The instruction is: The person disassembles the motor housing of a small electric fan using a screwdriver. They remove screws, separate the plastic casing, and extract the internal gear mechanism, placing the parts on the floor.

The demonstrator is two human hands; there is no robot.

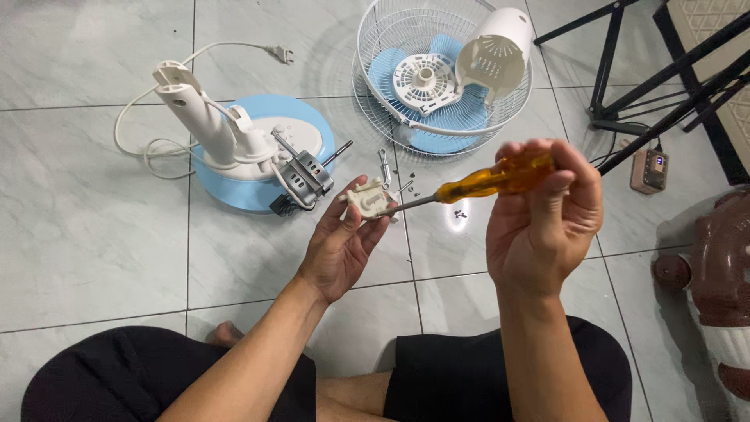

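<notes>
My left hand (344, 238) holds a small white plastic fan part (367, 198) up in its fingertips. My right hand (543, 215) grips the amber handle of a screwdriver (494, 178); its metal shaft slants down to the left and its tip meets the white part. Both hands hover above the tiled floor, over my crossed legs in black shorts.
A blue and white fan base (258, 144) with its stand, grey motor (305, 178) and white cord lies ahead on the left. A wire fan guard (441, 70) holds blue blades and a white housing. Loose screws (459, 212) dot the floor. Black stand legs (625, 86) and a small box are at right.
</notes>
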